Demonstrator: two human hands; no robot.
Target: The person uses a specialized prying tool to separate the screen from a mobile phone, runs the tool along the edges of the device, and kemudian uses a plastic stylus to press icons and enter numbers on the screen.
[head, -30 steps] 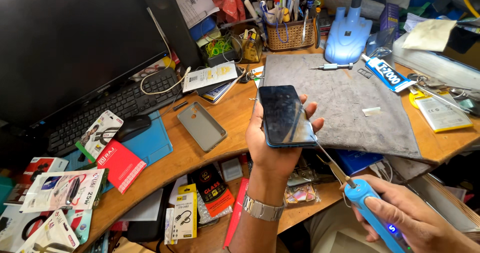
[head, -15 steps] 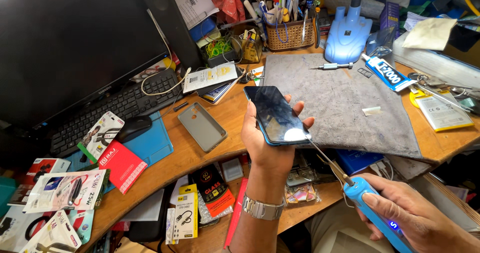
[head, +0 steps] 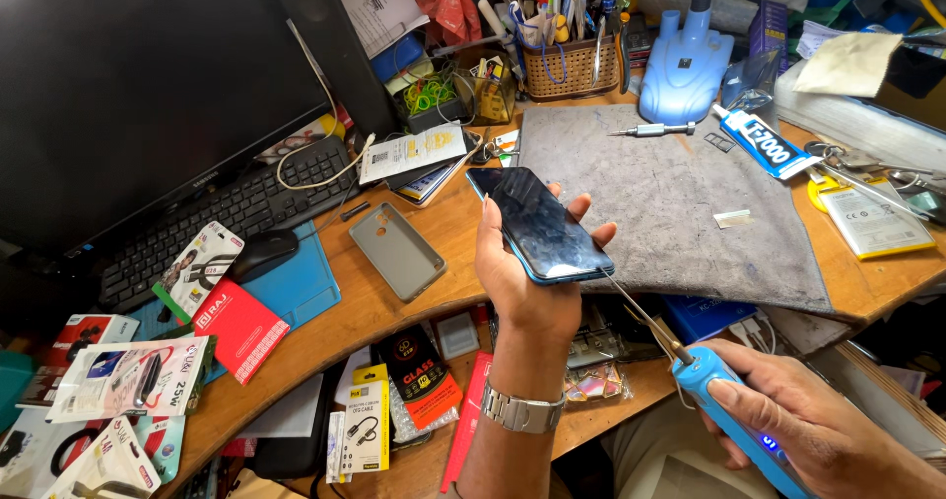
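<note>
Now | left hand fingers clamp glossy flat phone | right hand grips blue soldering iron

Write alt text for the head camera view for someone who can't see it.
A left hand holds a dark smartphone above a cluttered wooden desk, while the right hand touches a blue soldering iron tip to its lower edge. A grey mat lies behind.

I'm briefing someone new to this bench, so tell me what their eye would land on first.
First, the dark smartphone held up mid-frame in the left hand, its fingers curled around the far edge. Next, the blue-handled tool gripped by the right hand at lower right, its thin metal tip reaching the phone's lower edge. Behind them, a grey work mat lies on the cluttered wooden desk, with a big black monitor at upper left.
</note>
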